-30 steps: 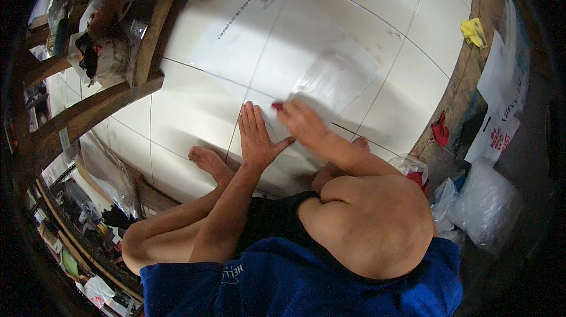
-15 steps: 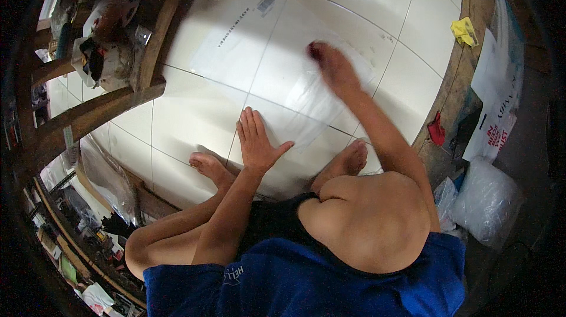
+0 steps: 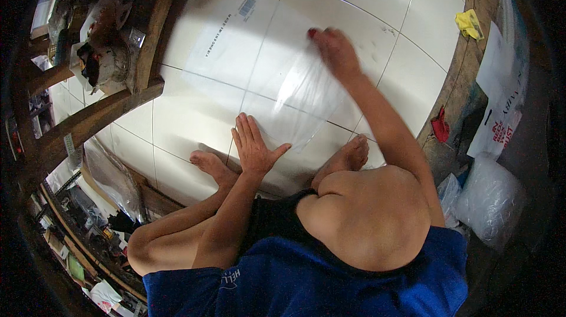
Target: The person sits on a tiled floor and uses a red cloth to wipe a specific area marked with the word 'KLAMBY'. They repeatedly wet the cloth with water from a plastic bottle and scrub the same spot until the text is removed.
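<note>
One left hand (image 3: 253, 151) flat, thumb spread, at clear plastic (image 3: 298, 86) | right hand (image 3: 337, 55) curled, pinching red object (image 3: 312, 33)

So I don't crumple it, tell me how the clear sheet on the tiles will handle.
The sheet is probably floppy, as wrinkles run across it near the right hand. It looks light for its size, since the tiles show through it. Its glossy sheen suggests it may also slide easily when pushed.

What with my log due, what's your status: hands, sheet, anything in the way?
Left hand open, palm down, by sheet's near edge. Right hand closed on red thing, blurred. Sheet over tiles, creased at right. Right foot close by.
</note>
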Demonstrator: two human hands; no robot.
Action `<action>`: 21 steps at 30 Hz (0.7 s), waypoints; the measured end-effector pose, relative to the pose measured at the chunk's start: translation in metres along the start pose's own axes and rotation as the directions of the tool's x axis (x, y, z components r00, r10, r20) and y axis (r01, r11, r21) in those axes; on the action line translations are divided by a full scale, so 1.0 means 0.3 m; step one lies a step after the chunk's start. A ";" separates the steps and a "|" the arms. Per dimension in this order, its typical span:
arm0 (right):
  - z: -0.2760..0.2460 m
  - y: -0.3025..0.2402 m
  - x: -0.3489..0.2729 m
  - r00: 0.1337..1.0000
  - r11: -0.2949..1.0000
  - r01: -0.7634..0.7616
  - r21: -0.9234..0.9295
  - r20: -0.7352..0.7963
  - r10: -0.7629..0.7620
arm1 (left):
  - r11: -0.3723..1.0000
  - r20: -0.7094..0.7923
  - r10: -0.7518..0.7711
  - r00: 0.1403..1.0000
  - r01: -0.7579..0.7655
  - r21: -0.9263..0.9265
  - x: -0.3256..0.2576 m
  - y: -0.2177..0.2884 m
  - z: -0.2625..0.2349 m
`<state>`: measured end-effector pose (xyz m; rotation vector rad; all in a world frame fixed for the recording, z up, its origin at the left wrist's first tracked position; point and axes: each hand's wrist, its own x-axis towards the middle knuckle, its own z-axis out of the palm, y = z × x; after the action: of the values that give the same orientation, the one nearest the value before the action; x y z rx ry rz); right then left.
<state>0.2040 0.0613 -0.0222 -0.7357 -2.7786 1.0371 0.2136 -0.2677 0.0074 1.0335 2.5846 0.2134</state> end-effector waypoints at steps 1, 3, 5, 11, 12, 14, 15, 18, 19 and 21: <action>-0.044 0.008 0.026 0.999 0.999 -0.044 0.032 0.025 0.044 | 1.000 0.003 -0.003 1.000 0.003 0.004 0.001 -0.001 0.001; -0.103 0.016 0.053 1.000 1.000 0.006 -0.017 -0.009 -0.006 | 0.999 0.021 -0.028 0.999 0.028 0.022 -0.002 0.002 -0.008; -0.075 0.016 0.033 0.998 0.996 0.053 0.078 -0.048 -0.050 | 0.998 0.053 -0.059 0.997 0.057 0.039 -0.002 0.012 -0.013; 0.186 -0.291 -0.424 0.840 0.862 0.484 0.151 0.195 -0.506 | 0.994 0.043 -0.107 0.993 0.106 0.036 -0.028 0.014 -0.009; 0.202 -0.286 -0.426 0.818 0.843 0.519 0.143 0.202 -0.538 | 0.991 0.062 -0.126 0.990 0.123 0.053 -0.034 0.007 -0.010; 0.207 -0.270 -0.445 0.776 0.806 0.578 0.126 0.223 -0.591 | 0.985 0.108 -0.158 0.981 0.150 0.080 -0.054 0.008 -0.012; 0.210 -0.229 -0.405 0.813 0.825 0.565 -0.025 0.190 -0.551 | 0.986 0.103 -0.154 0.983 0.146 0.083 -0.053 0.012 -0.008; 0.112 -0.076 -0.176 0.960 0.960 0.265 -0.093 0.120 -0.254 | 0.984 0.085 -0.157 0.984 0.148 0.098 -0.050 0.014 -0.018; 0.039 -0.063 -0.092 0.981 0.972 0.174 -0.160 0.113 -0.157 | 0.981 0.082 -0.167 0.983 0.157 0.110 -0.056 0.014 -0.025; -0.057 0.004 0.026 0.980 0.963 0.199 -0.179 0.040 -0.195 | 0.982 0.092 -0.165 0.982 0.155 0.109 -0.052 0.018 -0.029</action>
<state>0.2017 0.0757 -0.0105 -0.4526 -2.9203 0.7676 0.2242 -0.2747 0.0210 0.8406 2.5930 -0.0107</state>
